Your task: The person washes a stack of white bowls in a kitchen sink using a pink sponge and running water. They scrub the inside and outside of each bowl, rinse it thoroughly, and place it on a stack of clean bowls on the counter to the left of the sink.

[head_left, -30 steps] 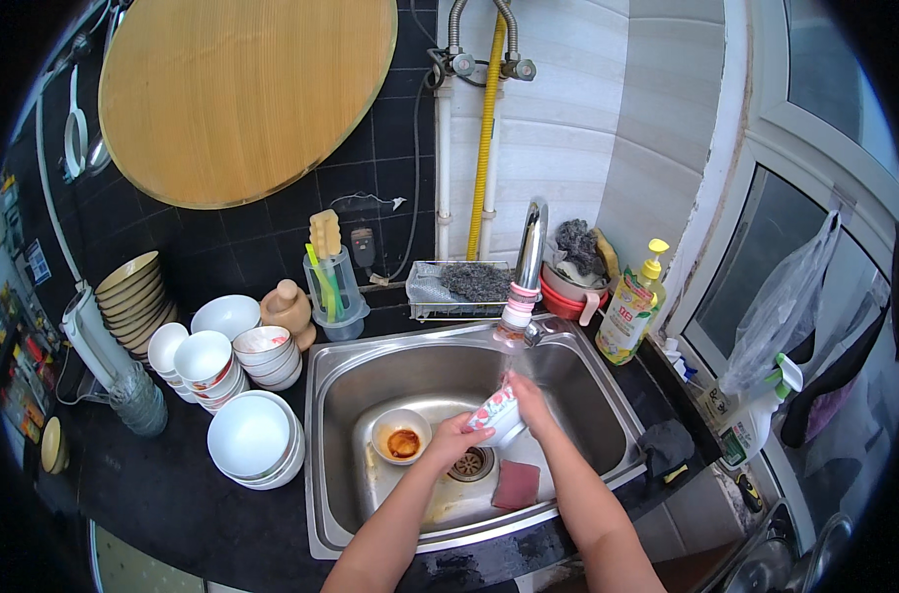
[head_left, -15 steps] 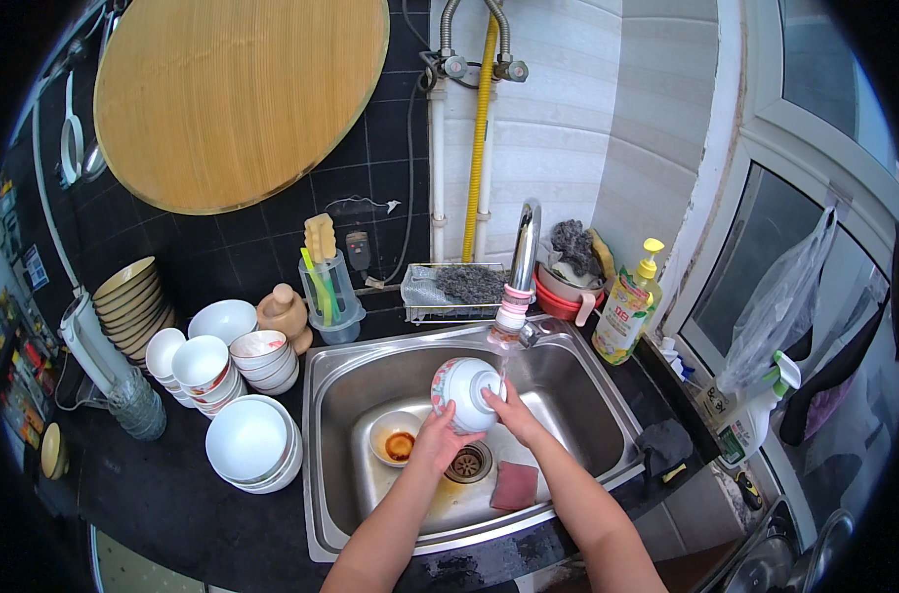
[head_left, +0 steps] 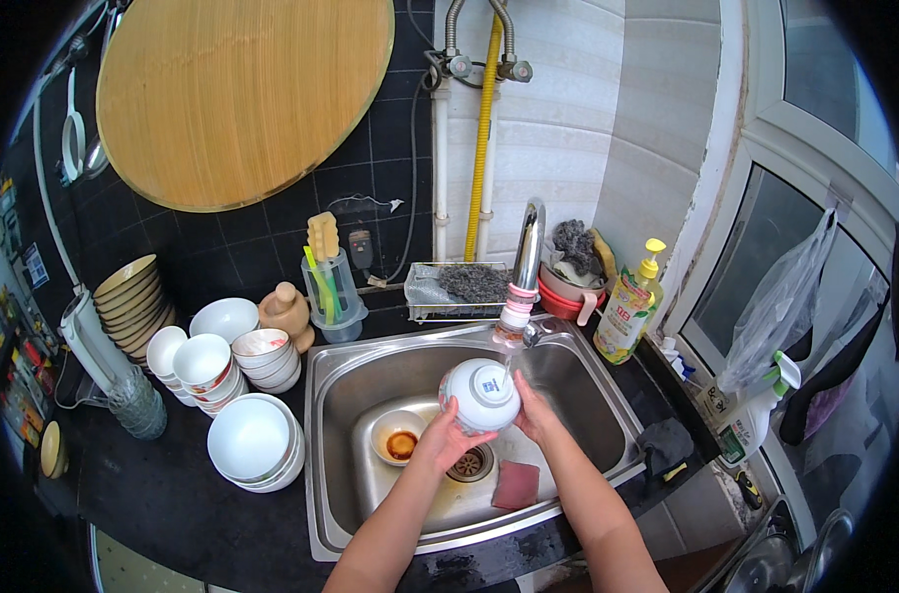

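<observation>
Over the sink (head_left: 323,514), my left hand (head_left: 448,442) and my right hand (head_left: 535,410) grip a white bowl (head_left: 479,407) from both sides. Its foot ring faces up toward me, and a patterned band shows at its left edge. Water from the faucet (head_left: 522,269) runs down onto the bowl. Below and left of it, a small white bowl (head_left: 381,439) with brown liquid sits on the sink floor. A pinkish-red sponge or folded cloth (head_left: 516,485) lies right of the drain (head_left: 472,464). My fingers under the bowl are partly hidden.
Stacked white bowls (head_left: 249,438) and a wooden mortar (head_left: 286,314) stand left of the sink. Behind are a clear utensil holder (head_left: 339,312) and a wire rack (head_left: 459,287). A yellow soap bottle (head_left: 627,308) stands at the back right, and a dark cloth (head_left: 665,445) lies on the right edge.
The bowl has turned in my hands so that its foot faces me more squarely. It has shifted slightly right, and my right hand has slid from the foot to the bowl's right side.
</observation>
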The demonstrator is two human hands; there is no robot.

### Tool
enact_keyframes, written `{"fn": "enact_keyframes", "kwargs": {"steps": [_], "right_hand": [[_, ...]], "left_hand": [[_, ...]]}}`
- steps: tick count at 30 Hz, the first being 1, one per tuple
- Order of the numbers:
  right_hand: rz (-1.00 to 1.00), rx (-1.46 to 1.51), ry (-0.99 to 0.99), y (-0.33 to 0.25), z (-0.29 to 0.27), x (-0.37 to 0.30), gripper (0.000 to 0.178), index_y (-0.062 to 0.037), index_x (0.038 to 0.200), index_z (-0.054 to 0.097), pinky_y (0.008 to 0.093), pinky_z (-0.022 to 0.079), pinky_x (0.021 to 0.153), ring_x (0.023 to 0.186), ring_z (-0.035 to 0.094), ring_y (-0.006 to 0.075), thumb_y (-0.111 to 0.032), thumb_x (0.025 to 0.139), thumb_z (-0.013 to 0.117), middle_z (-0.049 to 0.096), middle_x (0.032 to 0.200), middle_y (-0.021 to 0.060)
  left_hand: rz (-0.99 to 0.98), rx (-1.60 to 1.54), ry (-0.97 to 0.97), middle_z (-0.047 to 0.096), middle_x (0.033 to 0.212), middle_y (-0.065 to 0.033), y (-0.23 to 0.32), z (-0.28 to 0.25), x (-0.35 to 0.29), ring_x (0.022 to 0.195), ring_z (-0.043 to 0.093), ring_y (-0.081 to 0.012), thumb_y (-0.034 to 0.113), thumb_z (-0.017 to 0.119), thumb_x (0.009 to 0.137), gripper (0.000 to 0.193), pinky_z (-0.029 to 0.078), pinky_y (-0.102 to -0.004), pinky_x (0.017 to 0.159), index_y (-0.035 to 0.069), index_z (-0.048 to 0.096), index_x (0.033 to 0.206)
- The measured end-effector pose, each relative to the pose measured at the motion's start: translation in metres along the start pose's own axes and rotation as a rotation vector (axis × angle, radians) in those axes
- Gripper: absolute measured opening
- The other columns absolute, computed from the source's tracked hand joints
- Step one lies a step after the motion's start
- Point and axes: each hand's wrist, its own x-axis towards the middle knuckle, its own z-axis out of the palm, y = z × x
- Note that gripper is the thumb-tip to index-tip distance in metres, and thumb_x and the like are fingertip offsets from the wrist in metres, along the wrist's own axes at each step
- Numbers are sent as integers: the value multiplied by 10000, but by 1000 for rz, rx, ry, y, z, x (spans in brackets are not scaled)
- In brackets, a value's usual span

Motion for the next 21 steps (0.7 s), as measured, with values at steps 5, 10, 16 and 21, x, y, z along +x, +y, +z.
{"fn": "enact_keyframes", "kwargs": {"steps": [5, 10, 16, 21], "right_hand": [[59, 249, -162, 15, -30, 22, 338, -25, 1076, 529, 324, 509, 773, 890, 604, 183, -302, 883, 511, 608, 1000, 85], [-48, 286, -244, -2, 3, -9, 286, 21, 1062, 510, 284, 477, 810, 911, 588, 171, -211, 896, 491, 596, 987, 95], [-203, -45, -77, 5, 9, -11, 197, -26, 998, 526, 287, 520, 665, 754, 614, 161, -149, 850, 566, 612, 885, 57], [-503, -996, -38, 20, 12, -20, 261, -53, 1033, 525, 317, 482, 567, 653, 623, 194, -162, 812, 609, 624, 726, 89]], "left_hand": [[46, 145, 118, 421, 1272, -119, 1, -19, 11, 1154, 431, -314, 434, 361, 906, 500, 443, -456, 890, 113, 328, 1288], [-53, 167, 218, 466, 1213, -113, 1, -33, 13, 1050, 509, -292, 504, 301, 900, 548, 473, -411, 822, 111, 340, 1279], [-112, 644, 380, 370, 1303, -127, -5, -28, 13, 1012, 507, -264, 500, 394, 883, 599, 465, -402, 784, 115, 282, 1328], [25, 671, 502, 395, 1253, -156, -5, -1, 7, 931, 543, -282, 526, 529, 802, 752, 498, -385, 712, 106, 228, 1349]]}}
